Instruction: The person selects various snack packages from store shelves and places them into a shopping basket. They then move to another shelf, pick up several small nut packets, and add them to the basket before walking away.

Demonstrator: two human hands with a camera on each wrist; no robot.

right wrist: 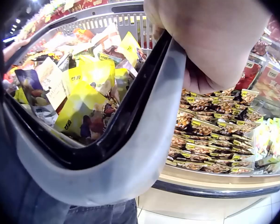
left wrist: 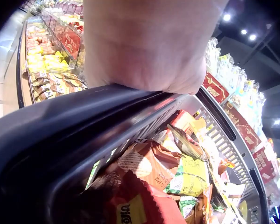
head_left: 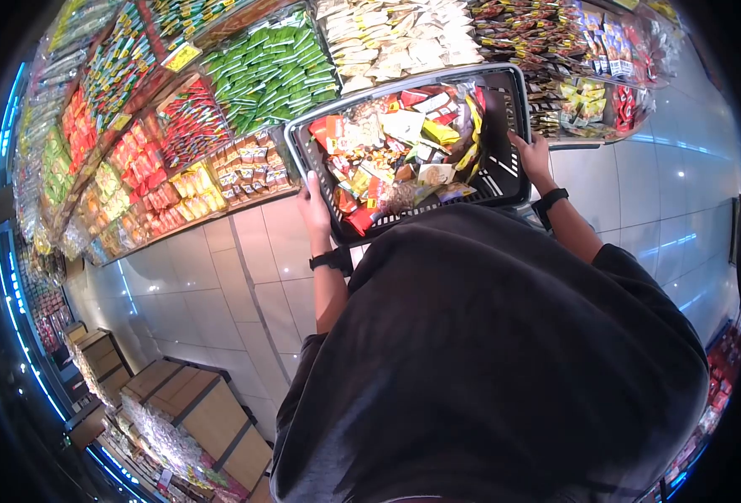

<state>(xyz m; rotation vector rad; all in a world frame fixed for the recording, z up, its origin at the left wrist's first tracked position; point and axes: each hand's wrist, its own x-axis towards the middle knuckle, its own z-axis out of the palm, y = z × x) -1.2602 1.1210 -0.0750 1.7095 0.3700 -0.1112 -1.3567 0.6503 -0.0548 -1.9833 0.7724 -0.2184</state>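
A dark shopping basket with a grey rim (right wrist: 107,182) is held in front of the body at the edge of a snack display. My left hand (head_left: 315,211) grips its left side; in the left wrist view the heel of that hand lies over the rim (left wrist: 37,122). On the opposite side my right hand (head_left: 535,158) holds the basket (head_left: 501,113), its fingers curling around the rim in the right wrist view. Packaged snacks fill much of the basket, among them a red packet (left wrist: 151,205), a yellow-green pouch (right wrist: 84,109) and a red-orange bag (head_left: 334,134).
Beyond the basket, a sloping display carries green packets (head_left: 274,75), pale packets (head_left: 400,38) and nut packets (right wrist: 210,135) in divided bins. Tiled floor (head_left: 186,293) lies to the left. Wooden display boxes (head_left: 215,411) stand at the lower left.
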